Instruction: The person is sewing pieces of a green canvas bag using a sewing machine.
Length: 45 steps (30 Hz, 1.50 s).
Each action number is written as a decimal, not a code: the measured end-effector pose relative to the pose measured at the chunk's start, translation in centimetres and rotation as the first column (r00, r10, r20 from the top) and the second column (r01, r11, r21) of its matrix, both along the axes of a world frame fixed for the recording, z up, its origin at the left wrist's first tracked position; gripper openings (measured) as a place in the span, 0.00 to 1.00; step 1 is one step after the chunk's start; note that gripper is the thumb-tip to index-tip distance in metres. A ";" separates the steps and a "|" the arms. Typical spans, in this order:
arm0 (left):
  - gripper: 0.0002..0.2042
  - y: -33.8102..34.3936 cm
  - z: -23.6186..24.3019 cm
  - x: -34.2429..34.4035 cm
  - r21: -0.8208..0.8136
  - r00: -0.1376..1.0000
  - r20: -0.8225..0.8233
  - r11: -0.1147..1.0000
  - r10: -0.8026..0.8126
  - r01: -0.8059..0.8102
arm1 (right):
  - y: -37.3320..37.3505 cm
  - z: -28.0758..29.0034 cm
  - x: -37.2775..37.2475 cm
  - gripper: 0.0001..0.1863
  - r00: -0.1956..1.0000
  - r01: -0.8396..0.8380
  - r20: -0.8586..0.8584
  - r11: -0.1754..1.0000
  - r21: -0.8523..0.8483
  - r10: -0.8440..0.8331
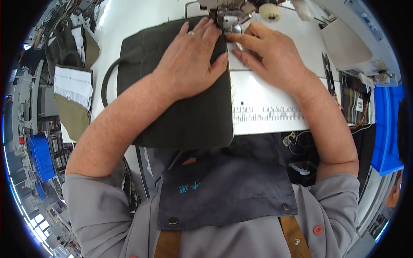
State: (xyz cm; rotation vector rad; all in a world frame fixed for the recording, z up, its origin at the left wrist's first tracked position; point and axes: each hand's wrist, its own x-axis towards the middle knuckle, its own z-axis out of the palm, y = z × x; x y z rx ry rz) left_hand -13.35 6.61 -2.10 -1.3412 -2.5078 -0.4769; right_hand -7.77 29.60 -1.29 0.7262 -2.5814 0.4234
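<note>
Seen from above, a person's two bare forearms reach forward over a white surface (pixel 266 112) at a sewing machine (pixel 228 13). The left hand (pixel 191 58) lies flat, fingers spread, pressing a dark olive fabric piece (pixel 185 116) that sits on the surface left of centre, its far edge at the needle. The right hand (pixel 269 53) rests just beside it, fingers extended (not gripping anything), fingertips touching the fabric's edge near the presser foot. The needle itself is hard to make out, and the machine is cut off at the top. A blue bin (pixel 41 157) stands at the left; a blue crate (pixel 389 129) at the right.
</note>
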 end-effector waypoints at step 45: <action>0.04 -5.6 2.3 12.5 0.364 0.926 0.366 0.930 -0.094 -0.050 | -5.1 -0.3 10.2 0.11 0.952 -0.280 -0.205 0.920 -0.273 0.229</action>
